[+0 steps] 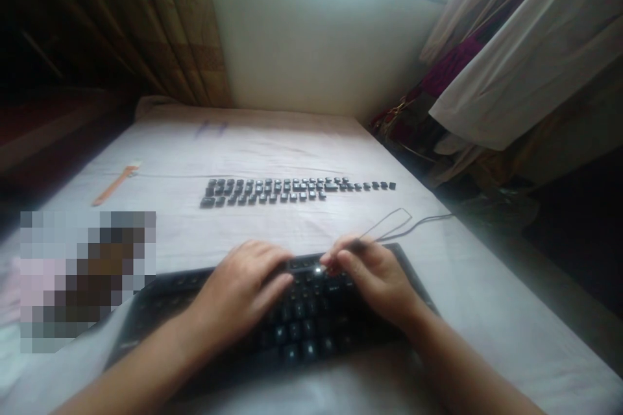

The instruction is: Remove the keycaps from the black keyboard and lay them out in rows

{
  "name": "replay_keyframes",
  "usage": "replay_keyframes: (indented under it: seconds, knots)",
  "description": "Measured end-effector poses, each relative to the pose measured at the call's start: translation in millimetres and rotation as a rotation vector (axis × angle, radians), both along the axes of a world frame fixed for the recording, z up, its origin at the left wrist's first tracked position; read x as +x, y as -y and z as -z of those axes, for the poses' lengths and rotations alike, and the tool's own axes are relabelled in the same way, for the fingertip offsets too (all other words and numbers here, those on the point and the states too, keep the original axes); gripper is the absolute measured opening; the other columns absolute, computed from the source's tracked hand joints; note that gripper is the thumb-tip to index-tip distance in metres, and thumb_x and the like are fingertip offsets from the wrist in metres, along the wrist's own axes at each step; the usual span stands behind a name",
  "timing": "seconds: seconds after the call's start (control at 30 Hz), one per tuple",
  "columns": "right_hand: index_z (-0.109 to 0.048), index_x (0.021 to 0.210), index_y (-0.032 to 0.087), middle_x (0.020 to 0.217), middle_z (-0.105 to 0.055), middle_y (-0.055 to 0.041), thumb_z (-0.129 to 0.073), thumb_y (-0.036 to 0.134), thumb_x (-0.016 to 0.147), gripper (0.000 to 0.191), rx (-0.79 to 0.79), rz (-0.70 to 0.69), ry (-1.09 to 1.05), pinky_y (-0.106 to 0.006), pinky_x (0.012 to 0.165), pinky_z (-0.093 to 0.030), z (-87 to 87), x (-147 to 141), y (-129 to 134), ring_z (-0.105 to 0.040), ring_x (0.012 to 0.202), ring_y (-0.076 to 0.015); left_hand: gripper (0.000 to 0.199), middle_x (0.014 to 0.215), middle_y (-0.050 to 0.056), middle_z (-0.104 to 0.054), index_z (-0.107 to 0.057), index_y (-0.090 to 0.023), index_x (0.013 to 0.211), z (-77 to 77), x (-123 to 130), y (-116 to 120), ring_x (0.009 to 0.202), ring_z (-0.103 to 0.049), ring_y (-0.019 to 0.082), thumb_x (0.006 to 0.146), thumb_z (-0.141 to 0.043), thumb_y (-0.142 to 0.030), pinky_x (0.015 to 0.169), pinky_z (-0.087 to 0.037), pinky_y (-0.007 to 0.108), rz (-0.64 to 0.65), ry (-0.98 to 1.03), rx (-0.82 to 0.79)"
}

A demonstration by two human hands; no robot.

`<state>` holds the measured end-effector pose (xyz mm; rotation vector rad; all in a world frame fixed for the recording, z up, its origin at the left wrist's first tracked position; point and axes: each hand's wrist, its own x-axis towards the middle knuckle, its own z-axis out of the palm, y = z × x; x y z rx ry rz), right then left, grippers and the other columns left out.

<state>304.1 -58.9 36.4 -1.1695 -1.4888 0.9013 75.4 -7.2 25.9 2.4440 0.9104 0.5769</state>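
Observation:
A black keyboard [306,331] lies at the front, with keys in its middle part. My left hand [248,279] rests over its upper middle, fingers bent together; whatever they hold, if anything, is hidden. Just to the right, my right hand [372,275] is closed in a pinch around a thin tool with a dark handle [358,244]. The tool's tip is near a small bright spot at the keyboard's top rows. Behind the keyboard, several loose black keycaps [263,191] stand in rows on the pale sheet.
An orange strip-like object [114,186] lies at the left of the sheet [272,142]. A dark cable [423,220] runs off the right edge. Cloths [516,52] hang at the right, and a curtain [180,32] hangs at the back left. A pixelated patch covers something at left.

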Motion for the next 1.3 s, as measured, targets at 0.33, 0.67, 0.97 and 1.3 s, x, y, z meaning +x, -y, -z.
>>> replay_keyframes:
  seconds: [0.33,0.67,0.97,1.3]
  knots:
    - [-0.07,0.093,0.019,0.083,-0.075,-0.0052,-0.053,0.021,0.095,0.016,0.217,-0.123,0.127,-0.026,0.072,-0.057,-5.1,-18,9,-0.072,0.077,-0.0165,0.011,0.093,-0.002,-0.074,-0.069,-0.027,0.097,-8.3,10,18,0.087,-0.067,0.018,0.087,-0.065,-0.03,0.081,-0.048,0.03,-0.043,0.142,-0.276]
    - [-0.067,0.108,0.024,0.099,-0.074,-0.0037,-0.052,0.003,0.09,0.031,0.348,-0.02,0.08,-0.026,0.08,-0.058,-3.5,-20,10,-0.071,0.09,-0.0158,0.023,0.092,-0.002,-0.073,-0.068,-0.025,0.105,-11.4,10,13,0.086,-0.067,0.018,0.082,-0.065,-0.027,0.082,-0.05,0.03,-0.118,0.211,-0.585]
    - [-0.065,0.107,0.019,0.085,-0.069,-0.006,-0.068,0.02,0.086,0.022,0.443,-0.051,0.394,-0.025,0.062,-0.056,9.4,-18,4,-0.066,0.07,-0.0162,0.015,0.094,-0.002,-0.075,-0.069,-0.024,0.096,-8.0,9,10,0.09,-0.068,0.019,0.082,-0.067,-0.03,0.085,-0.05,0.03,-0.137,0.378,-0.782]
    - [-0.067,0.104,0.016,0.088,-0.073,-0.0089,-0.064,0.018,0.087,0.017,0.529,-0.016,0.532,-0.028,0.066,-0.058,9.9,-21,5,-0.07,0.074,-0.0187,0.01,0.09,-0.001,-0.074,-0.066,-0.022,0.09,-3.3,10,7,0.09,-0.069,0.02,0.083,-0.065,-0.029,0.082,-0.052,0.031,-0.104,0.393,-0.788]
